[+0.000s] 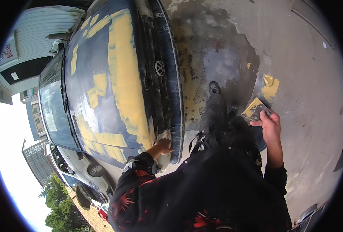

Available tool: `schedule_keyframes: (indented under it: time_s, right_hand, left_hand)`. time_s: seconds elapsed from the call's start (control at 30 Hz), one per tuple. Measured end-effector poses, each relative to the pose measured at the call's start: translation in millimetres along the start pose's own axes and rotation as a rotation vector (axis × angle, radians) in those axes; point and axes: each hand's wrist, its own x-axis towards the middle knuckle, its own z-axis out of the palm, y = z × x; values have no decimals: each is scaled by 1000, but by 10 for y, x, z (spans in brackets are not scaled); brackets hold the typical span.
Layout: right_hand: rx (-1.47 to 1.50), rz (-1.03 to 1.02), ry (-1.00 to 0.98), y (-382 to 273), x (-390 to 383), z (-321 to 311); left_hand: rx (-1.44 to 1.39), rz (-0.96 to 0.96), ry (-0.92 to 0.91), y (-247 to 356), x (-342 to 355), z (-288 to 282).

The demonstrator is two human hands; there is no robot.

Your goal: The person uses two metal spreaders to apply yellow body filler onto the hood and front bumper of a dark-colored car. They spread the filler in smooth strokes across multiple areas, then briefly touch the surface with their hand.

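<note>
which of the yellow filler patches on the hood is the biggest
The long yellow filler strip running down the dark blue car hood beside the grille is biggest; the other yellow patches toward the windshield are smaller, separate blotches.

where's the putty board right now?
Head view, right of centre: the putty board, smeared yellow, is in the right hand, held out over the concrete ground beside the person's dark trouser leg, well clear of the car's front bumper.
</note>
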Motion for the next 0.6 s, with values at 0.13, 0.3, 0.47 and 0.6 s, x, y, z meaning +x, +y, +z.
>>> schedule_keyframes:
  time_s: [0.13,0.3,0.47,0.6]
  right_hand:
    - [-56,50,-78,-213,656,227]
    - [-86,34,-186,-736,1718,734]
    - [-87,17,-266,-1584,2765,1471]
    - [-99,-30,-403,-2167,3591,2016]
  left_hand:
    - [-1008,-40,269,666,282,-211]
    - [-1957,-7,232,1047,339,-1730]
    - [-1717,117,510,187,-103,-3590]
    - [-1632,258,1058,-345,-790,-5423]
